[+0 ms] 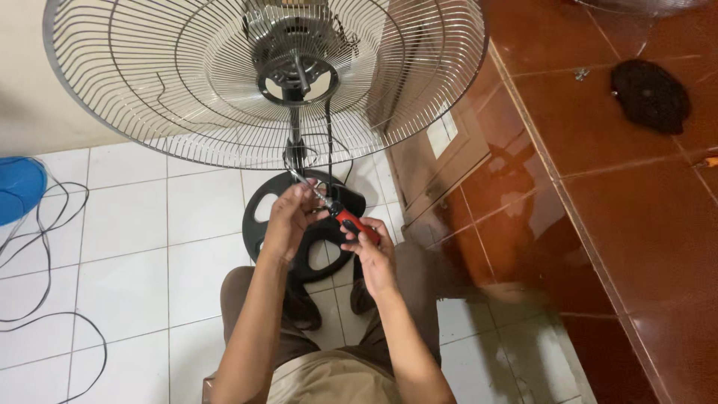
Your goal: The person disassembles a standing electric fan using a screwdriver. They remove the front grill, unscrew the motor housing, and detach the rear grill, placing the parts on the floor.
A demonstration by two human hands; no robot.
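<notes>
A standing fan with a round wire grille (187, 82) and a bare motor hub (293, 52) stands in front of me on a black round base (262, 217). My right hand (372, 251) grips a screwdriver with a red and black handle (351, 222), its metal tip pointing up-left toward the fan's pole. My left hand (288, 221) pinches the shaft tip near the pole (293, 146), just under the grille. A black cable hangs beside the pole.
A reddish-brown tiled counter (636, 224) runs along the right, with a black round cap (649, 95) and a small screw (581, 73) on it. A blue object (19, 187) and a looping black cable (45, 247) lie on the white floor tiles at left.
</notes>
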